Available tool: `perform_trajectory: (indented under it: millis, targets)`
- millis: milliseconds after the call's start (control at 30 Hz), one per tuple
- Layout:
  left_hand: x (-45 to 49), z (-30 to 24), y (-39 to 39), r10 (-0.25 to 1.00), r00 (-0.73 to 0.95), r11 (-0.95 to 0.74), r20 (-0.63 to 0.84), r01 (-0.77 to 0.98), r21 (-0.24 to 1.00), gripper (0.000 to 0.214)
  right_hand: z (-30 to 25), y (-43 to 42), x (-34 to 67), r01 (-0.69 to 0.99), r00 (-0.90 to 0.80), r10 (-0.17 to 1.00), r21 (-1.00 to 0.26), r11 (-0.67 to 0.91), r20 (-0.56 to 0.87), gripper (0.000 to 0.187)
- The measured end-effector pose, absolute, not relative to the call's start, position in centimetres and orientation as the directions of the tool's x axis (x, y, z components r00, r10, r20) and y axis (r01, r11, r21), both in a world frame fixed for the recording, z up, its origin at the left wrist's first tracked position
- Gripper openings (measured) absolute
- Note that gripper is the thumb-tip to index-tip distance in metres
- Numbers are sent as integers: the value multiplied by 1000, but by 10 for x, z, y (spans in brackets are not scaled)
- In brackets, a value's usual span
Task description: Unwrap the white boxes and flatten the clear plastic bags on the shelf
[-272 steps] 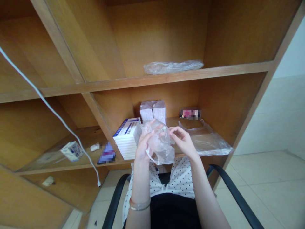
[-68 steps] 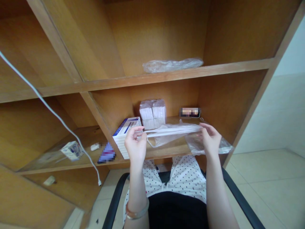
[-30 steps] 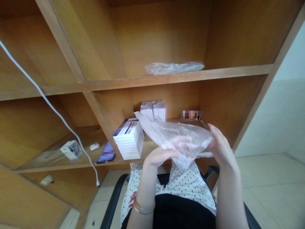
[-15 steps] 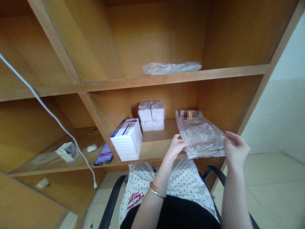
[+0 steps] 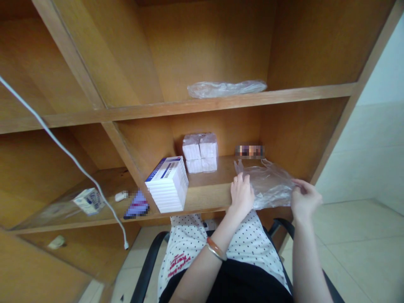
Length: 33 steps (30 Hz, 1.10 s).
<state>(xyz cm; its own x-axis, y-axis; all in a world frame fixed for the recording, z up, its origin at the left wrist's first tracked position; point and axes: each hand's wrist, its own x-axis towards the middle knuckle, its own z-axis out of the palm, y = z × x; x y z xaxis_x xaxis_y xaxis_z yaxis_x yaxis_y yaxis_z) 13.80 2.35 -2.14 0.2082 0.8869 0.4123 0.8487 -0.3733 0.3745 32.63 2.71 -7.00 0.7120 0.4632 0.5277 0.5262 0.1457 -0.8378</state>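
A clear plastic bag (image 5: pixel 273 183) lies at the right front of the middle shelf, its mouth with loose handles toward the back. My left hand (image 5: pixel 242 192) is at the bag's left edge, fingers bent over the plastic and the thumb hidden. On the other side, my right hand (image 5: pixel 305 200) pinches the bag's right edge between thumb and fingers. Left of the bag stand a shrink-wrapped block of white packs (image 5: pixel 201 153) and a stack of white and blue boxes (image 5: pixel 168 185); neither hand touches them.
Another folded plastic bag (image 5: pixel 227 89) rests on the upper shelf (image 5: pixel 202 107). A white cable (image 5: pixel 67 153) hangs across the left side. A small box (image 5: pixel 89 201) and a purple packet (image 5: pixel 138 205) occupy the left compartment. Chair armrests (image 5: pixel 151 269) flank my lap below the shelf.
The bag has come down flatter onto the shelf and its mouth is looser. My left hand has shifted right and farther over its edge; my right hand has moved slightly left.
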Motion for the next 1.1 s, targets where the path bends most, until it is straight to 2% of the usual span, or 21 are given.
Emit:
perform_trajectory:
  millis: [67, 133, 233, 333, 400, 500, 633, 767, 833, 933, 1033, 1100]
  targets:
    - [144, -23, 29, 854, 309, -456, 418, 832, 317, 39, -72, 30, 325, 558, 689, 467, -817, 147, 555, 33]
    - [150, -28, 35, 852, 364, -481, 376, 828, 289, 48, -72, 30, 323, 577, 660, 497, -804, 145, 563, 33]
    - [159, -38, 40, 899, 354, -421, 256, 860, 288, 65, -62, 27, 317, 640, 599, 503, -750, 168, 623, 33]
    - [168, -45, 38, 924, 338, -377, 178, 882, 281, 78, -42, 27, 310, 745, 497, 481, -639, 190, 722, 33]
    - [172, -46, 37, 931, 337, -364, 142, 889, 276, 80, -31, 34, 304, 802, 362, 566, -557, 215, 740, 34]
    - [175, -46, 37, 937, 340, -349, 83, 894, 280, 79, -30, 57, 295, 862, 151, 773, -465, 202, 616, 41]
    - [172, -49, 39, 924, 375, -378, 68, 876, 299, 84, -52, 90, 285, 932, 84, 941, -360, 42, 327, 59]
    - [169, -45, 41, 901, 398, -431, 169, 864, 261, 77, -70, 105, 300, 951, 113, 976, -305, -52, 188, 70]
    - [171, -39, 46, 900, 376, -421, 221, 880, 219, 63, -74, 106, 313, 957, 124, 978, -282, -72, 168, 78]
    - [178, -31, 59, 899, 318, -384, 300, 903, 194, 50, -77, 105, 324, 966, 102, 978, -254, -53, 183, 74]
    - [183, -32, 76, 886, 313, -383, 341, 910, 160, 54, -78, 105, 324, 967, 109, 976, -246, -61, 186, 68]
    - [183, -37, 86, 929, 246, -297, 277, 941, 160, 62, -78, 106, 323, 968, 104, 977, -246, -55, 188, 72]
